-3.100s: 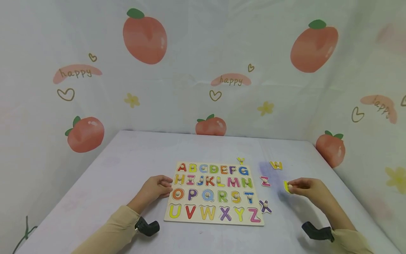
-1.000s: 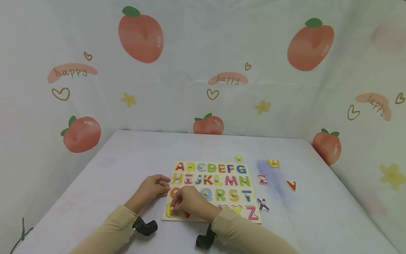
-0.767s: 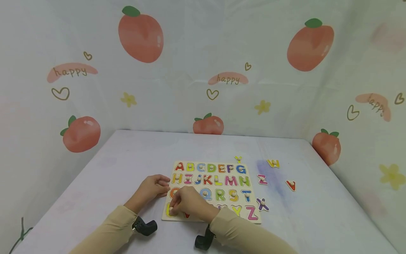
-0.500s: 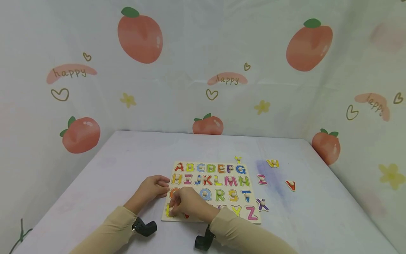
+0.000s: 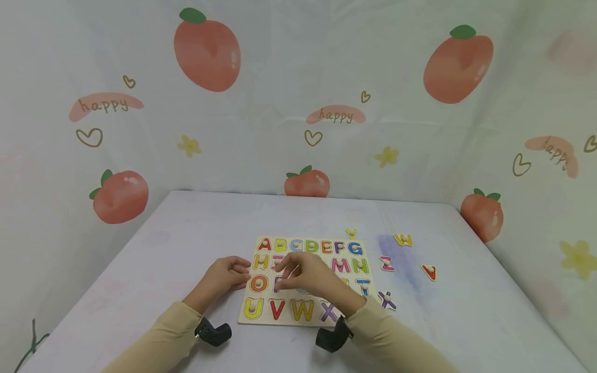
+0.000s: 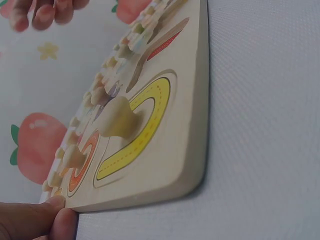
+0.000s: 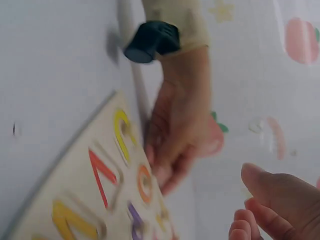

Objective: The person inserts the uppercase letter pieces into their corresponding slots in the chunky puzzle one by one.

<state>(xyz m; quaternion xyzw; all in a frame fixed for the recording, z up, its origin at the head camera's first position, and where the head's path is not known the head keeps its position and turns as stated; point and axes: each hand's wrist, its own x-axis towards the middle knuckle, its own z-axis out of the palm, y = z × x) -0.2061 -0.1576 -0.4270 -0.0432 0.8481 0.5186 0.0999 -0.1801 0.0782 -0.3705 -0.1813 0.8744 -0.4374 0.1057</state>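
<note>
A wooden alphabet puzzle board [image 5: 280, 322] lies on the table. My left hand [image 5: 225, 277] holds its left edge; in the left wrist view the fingertips [image 6: 56, 202] are at the board's edge. The yellow U piece [image 5: 252, 309], with its round knob, sits in the bottom-left recess. My right hand [image 5: 310, 274] hovers over the middle of the board, thumb and fingers parted, nothing between them. It hides several letters of the middle rows. The V recess [image 5: 277, 311] and W recess [image 5: 302, 311] show no knobs.
Loose knobbed letters lie about the board: a yellow Y [image 5: 351, 233] behind it, and a yellow W [image 5: 403, 240], pink Z [image 5: 386, 263], red V [image 5: 429, 272] and purple X [image 5: 386, 300] to its right. A printed cloth [image 5: 261, 145] hangs behind the table.
My right hand picked up the yellow U at the right, brought it to the bottom-left recess, let go, and has lifted up and rightward. My left hand has stayed at the board's edge.
</note>
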